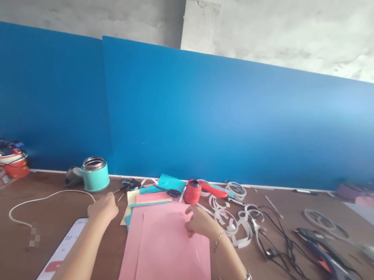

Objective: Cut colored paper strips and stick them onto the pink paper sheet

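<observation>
Sheets of pink paper (170, 258) lie stacked in front of me, with yellow and blue strips showing at the far and near ends. My right hand (201, 222) is over the upper right part of the stack, its fingers bent and apart, nothing visible between them. Whether its fingertips press on the paper I cannot tell. To the left of the stack, my left hand (104, 207) is curled closed, and its fingertips are hidden. Beside that hand are a white cable (50, 194) and a phone (66, 246), which my left forearm partly covers.
A turquoise metal-lined cup (96, 174) stands at the back left. Behind the paper are a red spool-like object (192, 192) and scissors (173, 193). Coiled white strips (244, 227), black cables (290, 261) and a blue glue gun (329, 266) spread rightward. A blue partition (223, 126) borders the table.
</observation>
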Tool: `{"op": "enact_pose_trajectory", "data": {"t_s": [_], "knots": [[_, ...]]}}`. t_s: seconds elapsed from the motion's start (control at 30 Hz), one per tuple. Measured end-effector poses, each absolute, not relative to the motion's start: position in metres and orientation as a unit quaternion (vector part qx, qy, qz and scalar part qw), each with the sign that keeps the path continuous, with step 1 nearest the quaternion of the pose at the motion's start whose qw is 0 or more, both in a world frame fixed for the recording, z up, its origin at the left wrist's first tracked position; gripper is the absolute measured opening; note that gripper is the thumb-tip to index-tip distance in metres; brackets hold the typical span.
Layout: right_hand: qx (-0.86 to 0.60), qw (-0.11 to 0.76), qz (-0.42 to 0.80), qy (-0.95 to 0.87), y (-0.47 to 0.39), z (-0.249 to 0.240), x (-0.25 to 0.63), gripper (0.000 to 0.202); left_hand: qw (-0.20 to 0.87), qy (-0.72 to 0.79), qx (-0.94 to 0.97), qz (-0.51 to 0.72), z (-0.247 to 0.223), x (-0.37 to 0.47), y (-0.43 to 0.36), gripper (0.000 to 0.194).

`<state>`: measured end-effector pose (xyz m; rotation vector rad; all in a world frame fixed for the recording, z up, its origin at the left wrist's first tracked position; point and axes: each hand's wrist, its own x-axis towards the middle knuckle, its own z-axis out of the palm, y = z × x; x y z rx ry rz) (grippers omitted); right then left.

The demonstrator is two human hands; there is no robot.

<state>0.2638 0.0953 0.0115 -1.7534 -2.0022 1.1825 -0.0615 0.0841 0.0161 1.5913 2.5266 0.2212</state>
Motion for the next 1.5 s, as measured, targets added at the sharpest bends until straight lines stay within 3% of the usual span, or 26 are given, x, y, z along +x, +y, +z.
{"op": "enact_pose_trajectory", "data": {"t_s": [0.27,0.53,1.3,1.5], "knots": [[-0.586,0.098,0.413,-0.69,0.094,0.013,0.264,0.049,0.052,0.816,0.567,0.101,0.018,-0.047,0.086,0.026],[-0.578,0.102,0.412,-0.696,0.092,0.014,0.264,0.042,0.033,0.659,0.733,0.168,0.011,-0.009,0.089,0.029],[-0.578,0.113,0.408,-0.698,0.092,0.012,0.264,0.037,0.106,0.646,0.715,0.246,-0.007,-0.008,0.094,0.018],[-0.631,0.131,0.244,-0.724,0.091,0.021,0.261,0.029,0.073,0.623,0.718,0.301,-0.02,-0.007,0.101,0.024]]}}
